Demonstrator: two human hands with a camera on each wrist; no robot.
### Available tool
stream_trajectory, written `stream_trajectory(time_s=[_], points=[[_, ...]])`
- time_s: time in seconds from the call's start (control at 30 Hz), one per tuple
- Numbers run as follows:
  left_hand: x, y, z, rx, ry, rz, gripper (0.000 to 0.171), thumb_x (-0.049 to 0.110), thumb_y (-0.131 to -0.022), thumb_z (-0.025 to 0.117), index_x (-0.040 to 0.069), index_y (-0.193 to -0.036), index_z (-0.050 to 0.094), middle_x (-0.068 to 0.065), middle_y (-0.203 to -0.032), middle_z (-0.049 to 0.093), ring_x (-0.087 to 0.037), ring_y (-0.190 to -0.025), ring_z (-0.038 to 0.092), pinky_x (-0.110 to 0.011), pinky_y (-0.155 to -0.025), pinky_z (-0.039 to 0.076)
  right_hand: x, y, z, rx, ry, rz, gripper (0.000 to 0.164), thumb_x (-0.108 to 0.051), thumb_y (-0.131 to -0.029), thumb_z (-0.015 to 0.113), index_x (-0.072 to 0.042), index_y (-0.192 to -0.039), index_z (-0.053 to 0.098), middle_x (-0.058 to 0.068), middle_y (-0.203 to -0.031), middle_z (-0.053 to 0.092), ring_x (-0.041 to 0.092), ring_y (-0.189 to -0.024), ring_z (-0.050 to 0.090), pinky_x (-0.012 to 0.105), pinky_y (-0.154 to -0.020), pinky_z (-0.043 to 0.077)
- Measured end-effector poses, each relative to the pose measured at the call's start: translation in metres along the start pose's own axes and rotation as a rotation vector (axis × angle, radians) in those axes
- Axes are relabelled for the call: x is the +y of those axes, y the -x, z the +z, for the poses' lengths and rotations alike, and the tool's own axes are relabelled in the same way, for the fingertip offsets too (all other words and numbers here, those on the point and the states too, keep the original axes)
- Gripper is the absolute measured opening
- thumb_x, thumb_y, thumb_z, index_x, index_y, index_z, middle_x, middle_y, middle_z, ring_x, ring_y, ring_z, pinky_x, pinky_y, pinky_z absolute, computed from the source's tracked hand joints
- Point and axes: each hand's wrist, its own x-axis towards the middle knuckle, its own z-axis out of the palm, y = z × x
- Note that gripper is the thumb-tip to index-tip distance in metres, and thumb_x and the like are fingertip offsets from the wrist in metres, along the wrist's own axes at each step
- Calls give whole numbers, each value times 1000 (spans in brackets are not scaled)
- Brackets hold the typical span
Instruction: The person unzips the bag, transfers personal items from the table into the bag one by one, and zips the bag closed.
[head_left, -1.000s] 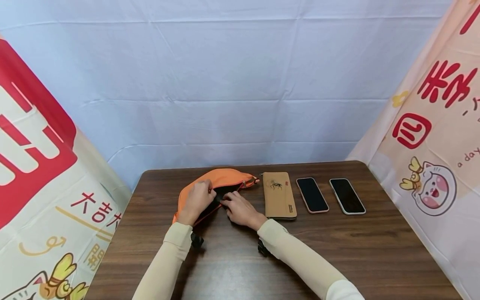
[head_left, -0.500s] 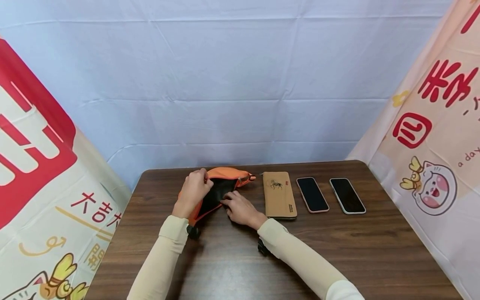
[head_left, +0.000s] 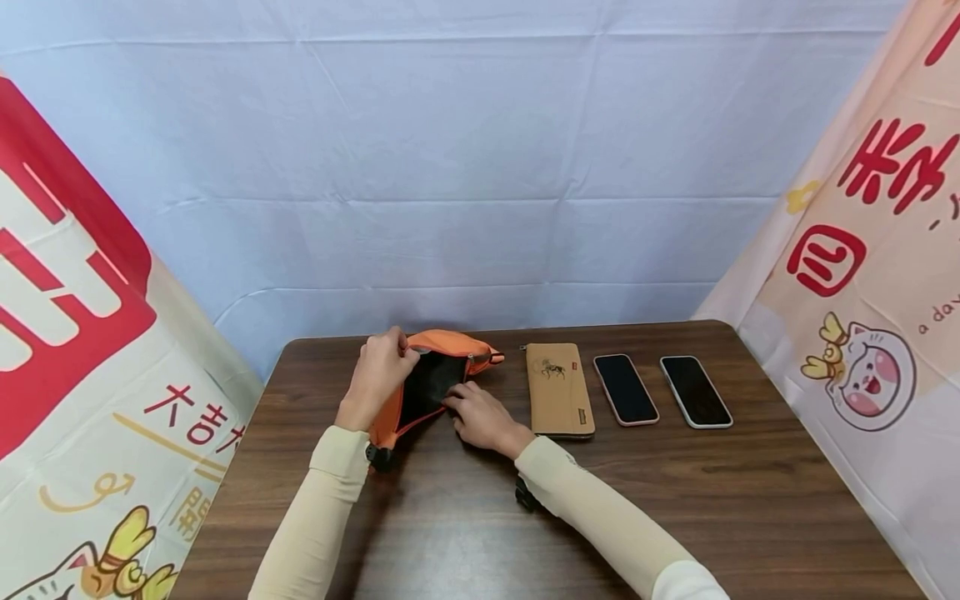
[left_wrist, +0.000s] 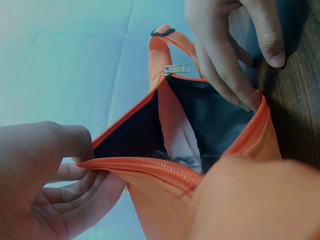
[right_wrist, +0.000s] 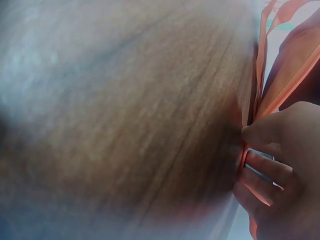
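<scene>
An orange zip bag [head_left: 442, 340] with a black lining lies unzipped at the back left of the table, its mouth spread wide. My left hand [head_left: 378, 371] pinches the far rim between thumb and fingers. At the near rim is my right hand [head_left: 480, 417]; the left wrist view shows its fingers [left_wrist: 227, 75] reaching just inside the edge, the thumb outside. Pale folds and dark material show deep inside the bag. A metal zip pull [left_wrist: 177, 69] sits at the far end of the opening, beside an orange strap [left_wrist: 159, 52] with a dark buckle.
Right of the bag lies a tan zip wallet [head_left: 558, 392] with a horse print. Beyond it are a phone with a pink edge [head_left: 626, 390] and one with a white edge [head_left: 696, 392]. A pale cloth [head_left: 480, 167] hangs behind the wooden table [head_left: 712, 500].
My left hand has moved left and away from me with the far rim, and the bag's mouth has widened. The bag's right end has shifted left; my right hand stays nearly still.
</scene>
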Motion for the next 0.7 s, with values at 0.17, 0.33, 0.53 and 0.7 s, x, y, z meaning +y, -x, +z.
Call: stream_trajectory(time_s=[0.17, 0.33, 0.53, 0.7], points=[[0, 0, 1, 0, 7, -4, 12, 9, -99, 63, 8, -90, 54, -8, -71, 53, -17, -53, 47, -30, -52, 38, 0, 1, -1, -10, -9, 8, 34, -12, -104, 68, -8, -138, 70, 9, -143, 64, 27, -127, 59, 42, -110, 53], [0, 0, 4, -6, 21, -23, 14, 10, -98, 65, 9, -89, 55, -8, -72, 55, -18, -55, 50, -30, -54, 41, -1, 1, -2, -38, -19, 27, 36, -13, -105, 67, -9, -140, 69, 8, -145, 62, 27, -130, 58, 42, -112, 52], [1, 2, 3, -32, 54, -59, 16, 12, -100, 67, 8, -89, 55, -8, -74, 54, -19, -57, 51, -30, -55, 42, 0, 1, -2, -40, -30, 28, 36, -13, -105, 66, -8, -140, 69, 10, -146, 62, 27, -134, 58, 42, -114, 51], [2, 3, 4, -48, 66, -82, 20, 12, -100, 69, 8, -86, 54, -8, -71, 51, -20, -56, 50, -31, -54, 41, 0, 1, -2, -43, -47, 40, 36, -12, -104, 66, -6, -140, 67, 11, -149, 61, 28, -139, 56, 42, -116, 49]])
